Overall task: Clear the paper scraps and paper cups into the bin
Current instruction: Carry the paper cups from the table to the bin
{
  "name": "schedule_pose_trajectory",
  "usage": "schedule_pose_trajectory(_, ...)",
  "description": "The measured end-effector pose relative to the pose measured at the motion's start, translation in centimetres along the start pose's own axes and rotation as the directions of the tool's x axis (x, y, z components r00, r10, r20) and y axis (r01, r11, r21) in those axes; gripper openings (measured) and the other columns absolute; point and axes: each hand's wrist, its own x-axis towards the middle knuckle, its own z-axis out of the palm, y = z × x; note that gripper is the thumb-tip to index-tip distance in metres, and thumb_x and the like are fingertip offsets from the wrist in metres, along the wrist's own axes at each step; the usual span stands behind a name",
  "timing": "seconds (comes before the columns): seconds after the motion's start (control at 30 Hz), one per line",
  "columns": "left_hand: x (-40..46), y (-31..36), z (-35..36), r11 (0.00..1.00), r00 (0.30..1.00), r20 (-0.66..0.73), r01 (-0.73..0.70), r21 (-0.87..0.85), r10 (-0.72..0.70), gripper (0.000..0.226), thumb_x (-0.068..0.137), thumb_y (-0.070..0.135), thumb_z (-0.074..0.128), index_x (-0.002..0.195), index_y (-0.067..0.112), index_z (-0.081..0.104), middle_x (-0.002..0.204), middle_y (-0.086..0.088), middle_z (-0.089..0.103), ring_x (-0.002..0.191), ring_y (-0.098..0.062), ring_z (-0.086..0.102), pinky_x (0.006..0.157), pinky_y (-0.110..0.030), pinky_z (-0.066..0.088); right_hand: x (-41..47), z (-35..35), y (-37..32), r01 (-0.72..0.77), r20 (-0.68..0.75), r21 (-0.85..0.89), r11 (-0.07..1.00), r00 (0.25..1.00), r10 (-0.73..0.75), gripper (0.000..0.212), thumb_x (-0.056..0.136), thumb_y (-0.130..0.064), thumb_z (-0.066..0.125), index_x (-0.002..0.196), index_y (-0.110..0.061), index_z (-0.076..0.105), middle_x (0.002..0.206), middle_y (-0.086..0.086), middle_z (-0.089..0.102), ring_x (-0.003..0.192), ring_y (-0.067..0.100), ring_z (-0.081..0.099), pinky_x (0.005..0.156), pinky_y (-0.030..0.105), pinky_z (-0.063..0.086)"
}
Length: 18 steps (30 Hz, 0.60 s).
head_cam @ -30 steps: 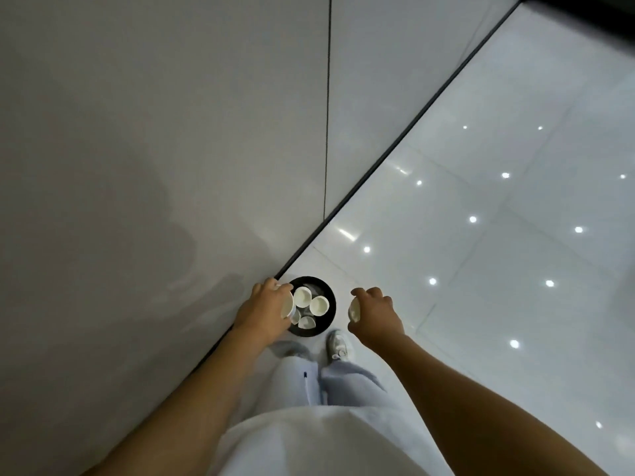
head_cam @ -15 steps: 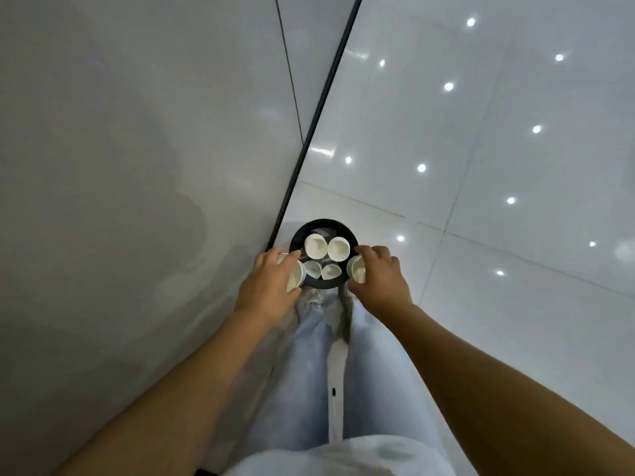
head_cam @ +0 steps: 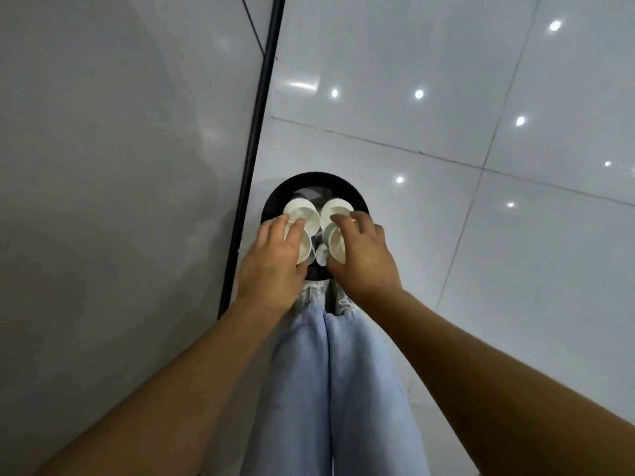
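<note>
Left hand (head_cam: 275, 259) curls around a white paper cup (head_cam: 304, 248), right above the black bin (head_cam: 357, 197). Just beyond its fingertips, two more cups sit inside. Right hand (head_cam: 364, 259) grips another cup (head_cam: 336, 242) beside it, over the bin.

The paper cups (head_cam: 302, 214) I handled were matt white and smooth. The bin (head_cam: 347, 190) looked like smooth black plastic. The floor tiles (head_cam: 446, 97) were glossy, mirroring lights; the wall (head_cam: 120, 132) had a softer sheen. My trousers (head_cam: 330, 389) were pale denim cloth.
</note>
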Motion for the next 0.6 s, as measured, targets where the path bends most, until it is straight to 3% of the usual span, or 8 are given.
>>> schedule_pose_trajectory(0.13,2.2,-1.4,3.6,0.995,0.998,0.001,-0.071,0.064,0.071,0.061,0.084,0.023,0.067,0.140,0.018,0.042,0.147,-0.002,0.037,0.136,-0.021,0.030,0.094,-0.038,0.046,2.4,3.8,2.6,0.014,-0.064,-0.056,0.998,0.998,-0.018,0.061,0.088,-0.024,0.064,0.142,-0.023,0.037,0.152,0.006,0.026,0.138,0.026,0.022,0.097,0.039,0.046)
schedule_pose_trajectory(0.33,3.9,-2.2,6.2,0.995,0.995,0.015,-0.097,-0.025,0.098,0.062,0.086,0.016,0.065,0.142,0.015,0.040,0.148,-0.006,0.034,0.140,-0.024,0.026,0.103,-0.039,0.043,3.8,6.7,3.8,0.025,-0.083,-0.098,0.995,0.996,-0.033,0.068,0.088,-0.021,0.068,0.146,-0.021,0.034,0.156,0.009,0.022,0.143,0.029,0.019,0.105,0.040,0.043)
schedule_pose_trajectory(0.6,6.4,-3.4,7.4,0.995,0.995,-0.014,-0.095,-0.013,0.095,0.062,0.087,0.006,0.063,0.143,0.014,0.037,0.155,-0.007,0.025,0.146,-0.023,0.013,0.115,-0.039,0.029,6.1,8.0,3.9,0.071,-0.078,-0.185,0.980,0.993,-0.087,0.075,0.084,-0.023,0.072,0.147,-0.021,0.032,0.156,0.011,0.023,0.144,0.031,0.017,0.111,0.041,0.037)
